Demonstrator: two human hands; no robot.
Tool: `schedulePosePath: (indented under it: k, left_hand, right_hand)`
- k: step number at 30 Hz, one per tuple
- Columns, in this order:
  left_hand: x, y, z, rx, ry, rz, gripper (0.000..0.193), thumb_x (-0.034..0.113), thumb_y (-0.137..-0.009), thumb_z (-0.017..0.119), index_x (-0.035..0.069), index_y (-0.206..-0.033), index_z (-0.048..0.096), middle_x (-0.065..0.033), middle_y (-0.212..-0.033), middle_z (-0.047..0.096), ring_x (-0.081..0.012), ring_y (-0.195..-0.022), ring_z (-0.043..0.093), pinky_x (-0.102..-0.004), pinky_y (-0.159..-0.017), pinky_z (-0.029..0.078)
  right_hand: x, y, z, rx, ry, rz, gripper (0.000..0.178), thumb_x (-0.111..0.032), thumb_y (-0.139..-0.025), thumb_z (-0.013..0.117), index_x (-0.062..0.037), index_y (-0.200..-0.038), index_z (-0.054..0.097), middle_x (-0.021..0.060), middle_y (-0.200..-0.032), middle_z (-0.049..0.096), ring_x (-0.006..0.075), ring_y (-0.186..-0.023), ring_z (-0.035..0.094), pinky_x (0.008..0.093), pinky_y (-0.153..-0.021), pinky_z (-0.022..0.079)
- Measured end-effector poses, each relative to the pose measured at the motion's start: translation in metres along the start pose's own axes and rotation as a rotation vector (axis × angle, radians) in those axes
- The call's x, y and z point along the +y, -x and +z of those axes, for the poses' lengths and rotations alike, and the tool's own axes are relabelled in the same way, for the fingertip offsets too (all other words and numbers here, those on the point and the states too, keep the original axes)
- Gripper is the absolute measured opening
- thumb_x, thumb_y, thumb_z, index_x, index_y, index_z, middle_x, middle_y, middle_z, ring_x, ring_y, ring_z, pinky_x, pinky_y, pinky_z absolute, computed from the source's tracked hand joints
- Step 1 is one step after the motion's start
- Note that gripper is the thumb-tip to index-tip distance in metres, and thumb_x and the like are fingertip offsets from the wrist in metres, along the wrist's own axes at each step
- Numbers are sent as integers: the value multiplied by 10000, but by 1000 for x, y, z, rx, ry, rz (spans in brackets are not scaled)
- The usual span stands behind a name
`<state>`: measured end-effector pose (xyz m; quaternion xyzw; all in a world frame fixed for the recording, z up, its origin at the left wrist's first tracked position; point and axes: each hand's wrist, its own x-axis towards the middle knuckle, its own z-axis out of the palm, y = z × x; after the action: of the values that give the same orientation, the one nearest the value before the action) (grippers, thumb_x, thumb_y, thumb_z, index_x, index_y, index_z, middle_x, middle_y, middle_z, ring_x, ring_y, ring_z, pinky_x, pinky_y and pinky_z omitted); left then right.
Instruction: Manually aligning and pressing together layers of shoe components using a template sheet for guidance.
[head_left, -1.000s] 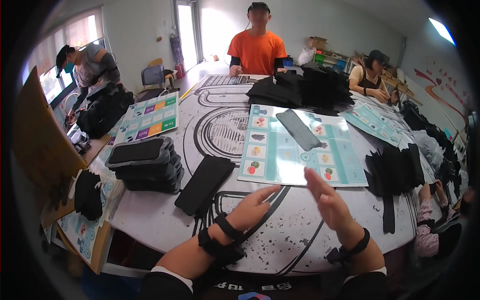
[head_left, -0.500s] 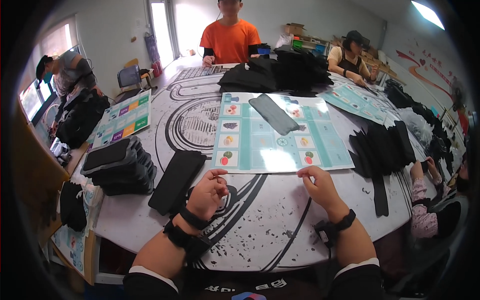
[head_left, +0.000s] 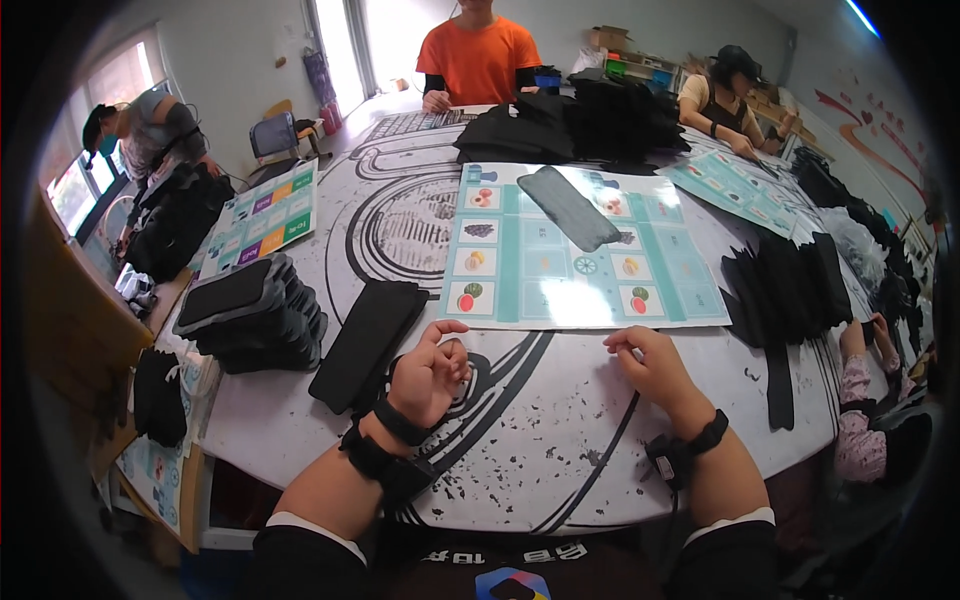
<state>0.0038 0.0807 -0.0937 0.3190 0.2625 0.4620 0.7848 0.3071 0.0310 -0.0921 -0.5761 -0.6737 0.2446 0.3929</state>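
Note:
My left hand (head_left: pixel 432 378) rests over the table by the near left corner of a fruit-picture board (head_left: pixel 560 315). Its index finger points toward that corner while the other fingers curl loosely, with nothing in them. My right hand (head_left: pixel 655 368) hovers just short of the board's near edge, fingers loosely bent and empty. On the board's upper half lies a flat grey fabric strip (head_left: pixel 568 208) with rounded ends, set aslant. To the left of my left hand is a long black fabric piece (head_left: pixel 368 345). Beyond it stands a stack of dark grey pads (head_left: pixel 250 310).
A heap of black fabric (head_left: pixel 580 120) lies beyond the board, and black strips (head_left: pixel 785 290) fan out at its right. Other picture boards lie at left (head_left: pixel 270 215) and right (head_left: pixel 735 190). A person in an orange shirt (head_left: pixel 480 60) is across the table; others work at both sides.
The view has shifted a little, so the table's things appear higher and further right. My right hand has drawn slightly back from the board's edge. The grey strip keeps its place on the board.

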Motion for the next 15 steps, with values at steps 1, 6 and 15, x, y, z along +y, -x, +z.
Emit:
schedulePosePath:
  k: [1,6,15]
  left_hand:
    - [0,1,0,1,0,-9,450,-25,-642,365,34,-1085,419,-34,-648,387,-145,-618,354,-290,-671,344]
    - [2,2,0,1,18,-7,468,-27,-621,370,29,-1085,406,-40,-637,384,-147,-598,348,-296,-666,342]
    - [-2,-2,-4,-27,-7,16,495,-55,-607,371,27,-1095,383,-30,-647,376,-138,-576,330,-282,-644,338]
  right_hand:
    - [0,-1,0,4,7,6,169,-34,-803,513,4,-922,627,108,-827,643,184,-760,613,275,-655,481]
    - [1,-2,1,59,1,48,170,-27,-803,508,5,-919,628,103,-812,638,176,-744,607,273,-658,477]
    - [-23,-19,-21,129,432,-122,115,-29,-784,538,-23,-865,620,127,-835,624,304,-842,583,373,-739,465]
